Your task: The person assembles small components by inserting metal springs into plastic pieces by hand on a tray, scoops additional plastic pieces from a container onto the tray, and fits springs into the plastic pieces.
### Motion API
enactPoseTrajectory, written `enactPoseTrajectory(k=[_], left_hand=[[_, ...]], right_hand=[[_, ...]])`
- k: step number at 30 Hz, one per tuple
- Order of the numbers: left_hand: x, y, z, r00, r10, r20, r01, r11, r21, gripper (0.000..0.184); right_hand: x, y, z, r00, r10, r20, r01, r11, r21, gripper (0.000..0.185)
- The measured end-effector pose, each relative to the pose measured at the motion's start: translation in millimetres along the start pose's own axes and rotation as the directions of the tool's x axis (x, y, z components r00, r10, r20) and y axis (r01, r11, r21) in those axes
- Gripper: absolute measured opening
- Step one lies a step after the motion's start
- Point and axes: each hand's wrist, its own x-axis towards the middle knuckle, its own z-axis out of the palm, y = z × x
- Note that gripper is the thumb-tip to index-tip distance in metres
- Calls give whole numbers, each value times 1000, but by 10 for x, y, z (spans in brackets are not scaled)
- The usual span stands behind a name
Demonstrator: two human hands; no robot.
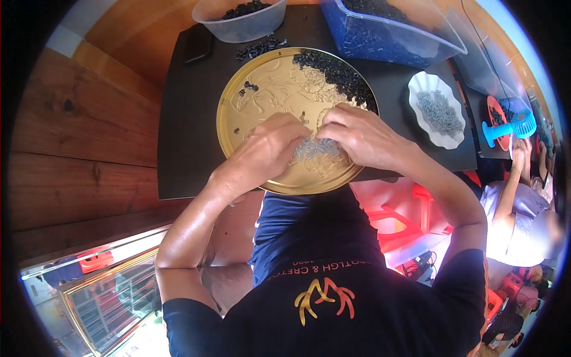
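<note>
A round golden tray [250,113] with an embossed pattern rests at the table's front edge, its near rim by my lap. Over its lower middle, my left hand [267,147] and my right hand [361,134] face each other, fingers bent and pinched together. Whatever sits between the fingertips is too small to make out. Just below them lies a pile of small silvery metal pieces [318,149], perhaps screws or pins. Small black pieces [340,74] are heaped along the tray's far right side, and a few loose ones [250,87] lie at the left.
A white scalloped dish [414,88] of silvery pieces stands right on the dark table [190,131]. Behind the tray are a clear bowl [238,33] and a big bluish bin [380,50], both with black pieces. A blue fan [511,126] and another person [514,208] are far right.
</note>
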Motion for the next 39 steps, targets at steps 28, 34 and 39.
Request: enactPoseTrajectory(k=[28,34,39], left_hand=[[649,-39,-591,996,-44,-81,30,987,-159,14],[1692,-237,-776,961,-241,-139,159,885,-437,28],[2380,-605,-467,900,-168,-402,29,944,-330,31]], right_hand=[[-69,419,-1258,814,198,-547,-195,979,65,25],[44,1377,-1953,573,815,-88,-407,376,833,53],[297,2081,-1933,414,865,285,-641,55,766,73]])
